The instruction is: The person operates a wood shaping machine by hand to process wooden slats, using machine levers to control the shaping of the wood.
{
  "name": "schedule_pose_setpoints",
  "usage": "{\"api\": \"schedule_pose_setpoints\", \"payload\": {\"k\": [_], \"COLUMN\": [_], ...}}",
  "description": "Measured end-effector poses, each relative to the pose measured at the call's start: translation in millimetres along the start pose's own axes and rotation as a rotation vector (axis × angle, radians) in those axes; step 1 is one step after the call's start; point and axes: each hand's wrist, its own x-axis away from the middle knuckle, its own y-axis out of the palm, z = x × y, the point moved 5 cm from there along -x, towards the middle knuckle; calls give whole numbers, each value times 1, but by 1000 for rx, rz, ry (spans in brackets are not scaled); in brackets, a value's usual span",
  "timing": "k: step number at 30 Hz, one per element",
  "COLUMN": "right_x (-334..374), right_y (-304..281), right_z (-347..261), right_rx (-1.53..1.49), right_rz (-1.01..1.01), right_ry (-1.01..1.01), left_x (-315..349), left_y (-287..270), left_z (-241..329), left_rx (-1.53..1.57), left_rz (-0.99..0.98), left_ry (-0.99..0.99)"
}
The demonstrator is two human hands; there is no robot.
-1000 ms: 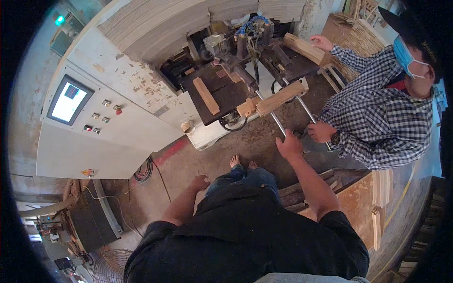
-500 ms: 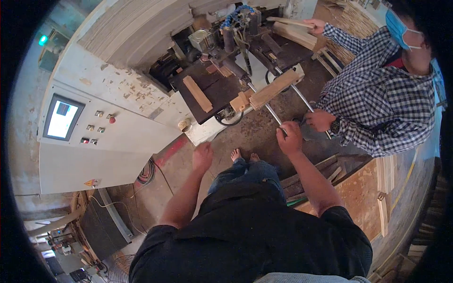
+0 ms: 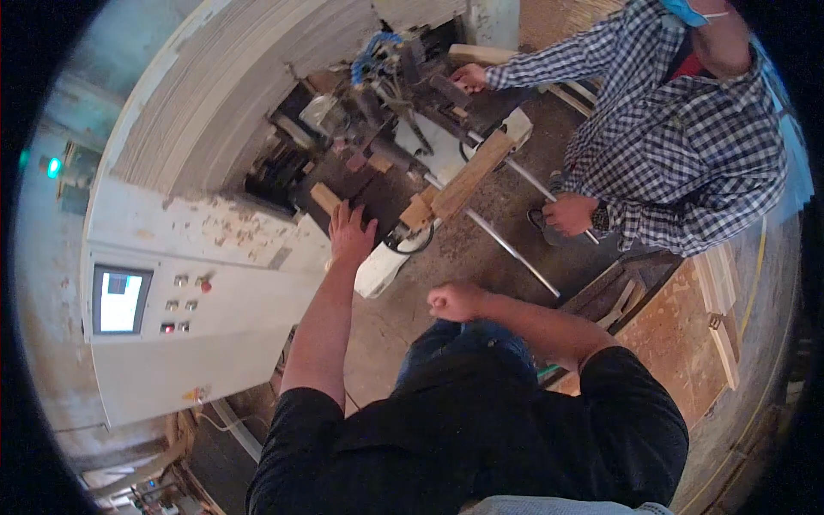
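My left hand (image 3: 350, 233) reaches to the near edge of a dark machine table (image 3: 375, 202). Its fingers are spread over the near end of a short wooden strip (image 3: 324, 198) and hide part of it; whether they press on it I cannot tell. Close in front of my body, my right hand (image 3: 457, 302) is curled into a fist, with nothing seen in it. Farther right, a longer wooden board (image 3: 472, 176) lies across two metal rods (image 3: 515, 254), beside a small wooden block (image 3: 418, 210).
On the right stands a co-worker in a checked shirt (image 3: 687, 129), one hand (image 3: 570, 215) by a rod and the other (image 3: 469, 78) at the machine. A control cabinet with a screen (image 3: 122, 299) is at left. Wooden pieces (image 3: 717, 283) lie on a board at right.
My left hand has moved up and forward onto the strip, its fingers opening. My right hand has drawn back left from the rods. The co-worker's far hand has shifted left, and the view has turned.
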Motion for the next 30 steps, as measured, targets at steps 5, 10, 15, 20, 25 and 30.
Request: {"api": "schedule_pose_setpoints", "payload": {"k": [5, 10, 15, 20, 25, 30], "right_x": [-55, -88, -63, -26, 58, 216], "right_y": [-12, -25, -33, -14, 22, 120], "right_z": [-38, -18, 42, 90, 160, 236], "right_rx": [59, 341, 447, 310, 204, 275], "right_rz": [-26, -112, -31, -11, 202, -589], "right_ry": [-184, -169, -1, 96, 566, 1007], "left_x": [-8, -1, 7, 1, -3, -10], "left_y": [22, 21, 22, 39, 42, 39], "left_z": [-2, -4, 0, 0, -37, -11], "left_rx": [-55, -52, -107, -80, -107, -165], "left_rz": [27, -32, -65, -74, 68, 36], "left_ry": [6, -18, -34, 7, 102, 99]}}
